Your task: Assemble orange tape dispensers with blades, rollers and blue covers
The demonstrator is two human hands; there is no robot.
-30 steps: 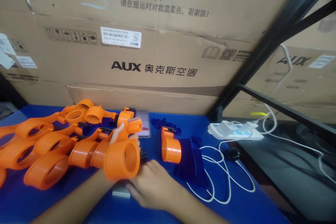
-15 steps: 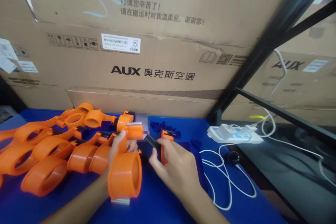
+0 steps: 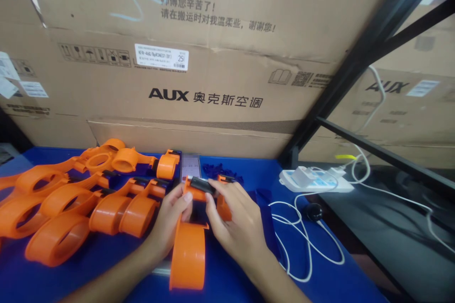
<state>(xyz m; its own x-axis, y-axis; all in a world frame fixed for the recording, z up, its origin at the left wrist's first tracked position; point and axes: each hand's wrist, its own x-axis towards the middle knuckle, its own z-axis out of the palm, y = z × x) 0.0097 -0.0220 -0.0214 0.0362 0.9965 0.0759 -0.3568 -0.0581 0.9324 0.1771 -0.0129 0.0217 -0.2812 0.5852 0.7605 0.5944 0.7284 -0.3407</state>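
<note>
Around the head of an orange tape dispenser (image 3: 188, 253), my left hand (image 3: 172, 215) is closed, with the ring hanging toward me. My right hand (image 3: 236, 213) pinches a black strip-shaped piece (image 3: 202, 184) against the dispenser's head, where a pale toothed edge shows behind it. Another orange dispenser (image 3: 223, 206) with a black top lies partly hidden behind my right fingers. To the left, several more orange tape dispensers (image 3: 59, 241) rest in rows, some carrying black pieces on their heads.
A blue table (image 3: 121, 265) lies below. Small dark blue pieces (image 3: 220, 170) sit behind my hands, beside a phone-like panel (image 3: 191, 166). On the right are a white power strip (image 3: 316, 182) and looping white cable (image 3: 309, 251). Cardboard boxes (image 3: 213, 132) and a black frame (image 3: 337, 80) stand behind.
My left hand has moved right and turned the dispenser, bringing its head to my right hand. The black piece, held apart before, now lies against that head.
</note>
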